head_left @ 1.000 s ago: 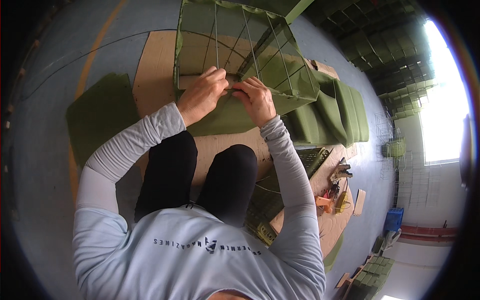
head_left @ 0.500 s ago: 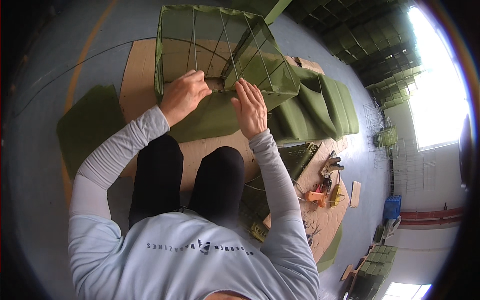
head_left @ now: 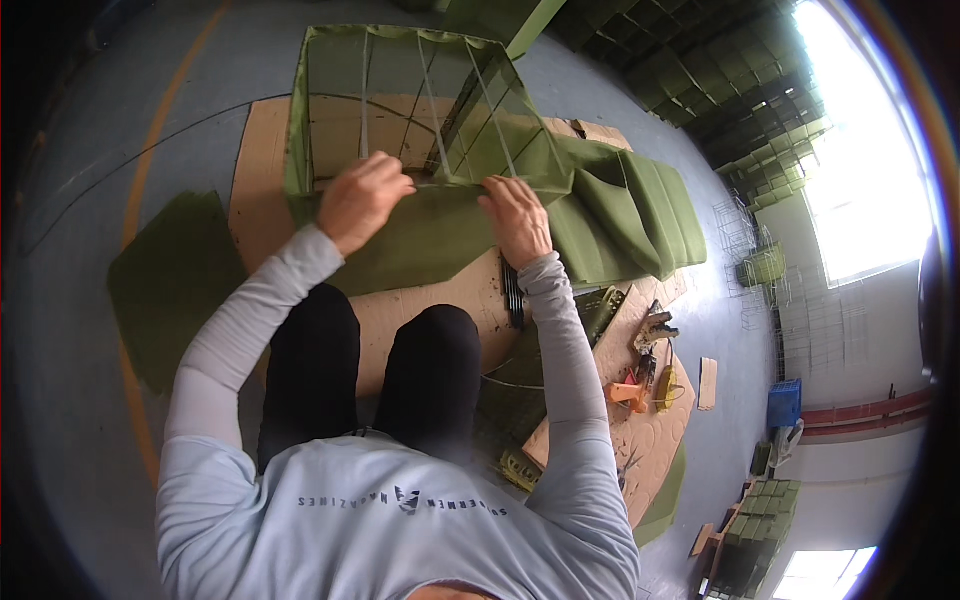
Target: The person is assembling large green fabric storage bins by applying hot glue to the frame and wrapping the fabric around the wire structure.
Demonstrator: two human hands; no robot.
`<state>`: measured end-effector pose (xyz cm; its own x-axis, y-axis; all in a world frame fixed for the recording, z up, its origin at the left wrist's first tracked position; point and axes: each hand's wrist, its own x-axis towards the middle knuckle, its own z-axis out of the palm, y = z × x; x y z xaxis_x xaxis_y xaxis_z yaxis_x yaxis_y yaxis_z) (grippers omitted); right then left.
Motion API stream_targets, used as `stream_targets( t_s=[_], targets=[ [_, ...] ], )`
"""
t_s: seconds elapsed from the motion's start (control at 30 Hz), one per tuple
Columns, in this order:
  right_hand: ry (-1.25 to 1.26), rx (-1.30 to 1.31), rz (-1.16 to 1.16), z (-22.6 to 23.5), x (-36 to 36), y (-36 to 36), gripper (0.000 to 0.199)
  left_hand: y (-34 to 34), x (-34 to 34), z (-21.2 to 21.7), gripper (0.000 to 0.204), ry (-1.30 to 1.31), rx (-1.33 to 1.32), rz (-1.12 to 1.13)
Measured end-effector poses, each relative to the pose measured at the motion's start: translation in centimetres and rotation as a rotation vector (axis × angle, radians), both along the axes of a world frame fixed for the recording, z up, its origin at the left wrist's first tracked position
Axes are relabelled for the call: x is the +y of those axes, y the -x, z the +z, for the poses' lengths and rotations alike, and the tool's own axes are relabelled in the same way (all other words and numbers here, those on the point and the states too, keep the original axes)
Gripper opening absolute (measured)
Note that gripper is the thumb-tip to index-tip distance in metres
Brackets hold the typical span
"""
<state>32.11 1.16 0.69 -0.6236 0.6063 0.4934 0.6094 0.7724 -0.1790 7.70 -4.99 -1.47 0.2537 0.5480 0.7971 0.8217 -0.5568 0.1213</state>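
Note:
In front of my knees stands a box-shaped wire frame (head_left: 431,85) covered in green fabric (head_left: 410,250), its near fabric side sloping down toward me. My left hand (head_left: 365,205) is closed in a pinch at the near top edge, left of the middle; the bit between its fingertips is too small to make out clearly. Along the same edge, nearer the right corner, my right hand (head_left: 518,222) has its fingers bent over the rim, thumb on the near side. Thin metal wires cross the top between the two hands and the far edge.
Cardboard (head_left: 262,195) lies under the frame. A green sheet (head_left: 170,285) is at left, folded green fabric pieces (head_left: 655,205) at right. On another cardboard rest an orange glue gun (head_left: 628,395), a yellow-handled tool (head_left: 667,390) and scissors (head_left: 630,464). Dark rods (head_left: 513,292) lie by my right wrist.
The frame now appears a little lower and farther left. My right hand's fingers, stretched out before, now bend over the edge. My left hand keeps its pinch at the rim.

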Motion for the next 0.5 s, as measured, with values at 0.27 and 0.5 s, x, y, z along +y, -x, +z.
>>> stream_targets(
  t_s=[0.27,0.5],
  targets=[
    [0.062,-0.089,0.042,-0.2,-1.5,6.1,0.032,5.3,-1.5,1.0,0.013,0.154,-0.022,-0.097],
    [0.623,-0.196,-0.160,2.7,1.0,9.4,0.056,4.5,0.3,0.4,0.028,0.568,0.128,0.226]
  ],
)
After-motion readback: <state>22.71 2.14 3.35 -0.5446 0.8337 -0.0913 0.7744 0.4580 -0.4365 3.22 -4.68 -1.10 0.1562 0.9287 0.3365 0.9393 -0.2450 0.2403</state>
